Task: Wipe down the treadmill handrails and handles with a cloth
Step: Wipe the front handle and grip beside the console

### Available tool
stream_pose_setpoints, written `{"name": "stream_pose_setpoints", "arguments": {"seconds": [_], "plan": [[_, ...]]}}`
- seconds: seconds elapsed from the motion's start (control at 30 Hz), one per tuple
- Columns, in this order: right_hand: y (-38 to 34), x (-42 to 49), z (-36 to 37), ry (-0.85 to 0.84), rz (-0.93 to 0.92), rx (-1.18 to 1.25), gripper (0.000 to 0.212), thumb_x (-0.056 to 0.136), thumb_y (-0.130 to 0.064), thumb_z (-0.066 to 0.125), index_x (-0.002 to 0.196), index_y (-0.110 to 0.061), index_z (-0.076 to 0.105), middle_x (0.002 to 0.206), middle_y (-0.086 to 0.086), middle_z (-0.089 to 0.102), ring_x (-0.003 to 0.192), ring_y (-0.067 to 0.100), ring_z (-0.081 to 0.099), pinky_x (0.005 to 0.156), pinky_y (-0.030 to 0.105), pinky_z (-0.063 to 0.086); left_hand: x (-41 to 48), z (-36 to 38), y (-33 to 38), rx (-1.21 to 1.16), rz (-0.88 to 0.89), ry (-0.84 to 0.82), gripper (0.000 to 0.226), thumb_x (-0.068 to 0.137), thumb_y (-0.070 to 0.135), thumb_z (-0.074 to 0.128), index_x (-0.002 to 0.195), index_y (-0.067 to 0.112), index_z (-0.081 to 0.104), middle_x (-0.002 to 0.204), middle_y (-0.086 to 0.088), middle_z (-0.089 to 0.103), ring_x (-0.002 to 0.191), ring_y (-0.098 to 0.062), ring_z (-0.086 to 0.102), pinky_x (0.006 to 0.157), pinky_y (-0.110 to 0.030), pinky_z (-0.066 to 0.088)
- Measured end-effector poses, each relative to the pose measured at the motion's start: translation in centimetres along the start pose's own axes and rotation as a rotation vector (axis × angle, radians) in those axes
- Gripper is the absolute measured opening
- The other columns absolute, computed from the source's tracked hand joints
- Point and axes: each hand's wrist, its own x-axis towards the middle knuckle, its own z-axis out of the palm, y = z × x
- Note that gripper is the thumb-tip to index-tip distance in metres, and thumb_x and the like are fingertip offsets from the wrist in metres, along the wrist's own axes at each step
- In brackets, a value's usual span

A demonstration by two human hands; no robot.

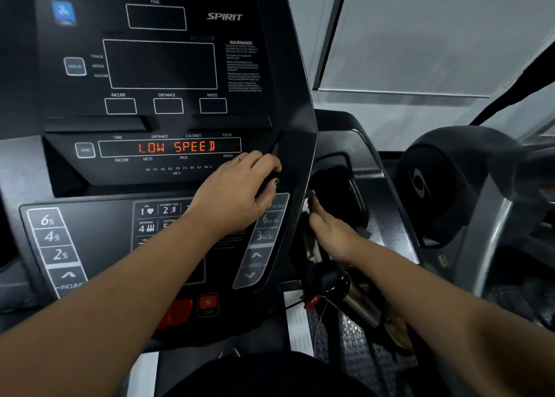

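My left hand (240, 189) sits at the right edge of the treadmill console (168, 66), at 4 o'clock from the glowing LOW SPEED display (177, 146), its fingers (264, 159) curled tight around a dark ridge there. At 4 o'clock from it, my right hand (330, 234) lies with fingers stretched fairly straight, pressing on the pale cloth (310, 246). The cloth is draped over the dark handrail beside the console, at 12 o'clock from the shiny metal grip (357, 303).
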Motion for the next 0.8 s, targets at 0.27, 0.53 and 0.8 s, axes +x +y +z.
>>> {"name": "stream_pose_setpoints", "arguments": {"seconds": [0.27, 0.53, 0.8], "plan": [[2.0, -1.9, -2.5, -0.277, -0.246, -0.092, 0.113, 0.083, -0.03, 0.076, 0.154, -0.028, -0.011, 0.162, -0.014, -0.006, 0.146, -0.003, -0.001, 0.113, 0.007, 0.008, 0.0, 0.2, -0.3, 0.015, 0.02, 0.002, 0.025, 0.098, 0.032, 0.044, 0.121, 0.024, 0.051, 0.109, 0.007, 0.056, 0.1, -0.014, 0.053, 0.086, -0.029, 0.044], [0.5, -1.4, -0.6, -0.058, -0.168, -0.259, 0.108, 0.085, -0.061, 0.058, 0.152, -0.029, -0.02, 0.13, -0.001, 0.06, 0.11, 0.014, 0.063, 0.091, 0.028, 0.048, 0.1, 0.4, -0.4, 0.013, 0.035, 0.015, 0.024, 0.098, 0.032, 0.044, 0.119, 0.024, 0.05, 0.105, 0.007, 0.056, 0.096, -0.014, 0.052, 0.082, -0.028, 0.043], [-0.3, 0.1, -0.1, 0.09, -0.084, -0.303, 0.077, 0.101, -0.049, 0.033, 0.155, -0.016, -0.01, 0.082, 0.004, 0.065, 0.075, 0.022, 0.062, 0.068, 0.03, 0.042, -0.1, 0.4, -0.4, 0.011, 0.029, 0.01, 0.026, 0.098, 0.032, 0.043, 0.122, 0.023, 0.05, 0.11, 0.006, 0.057, 0.1, -0.014, 0.053, 0.085, -0.028, 0.043]]}}
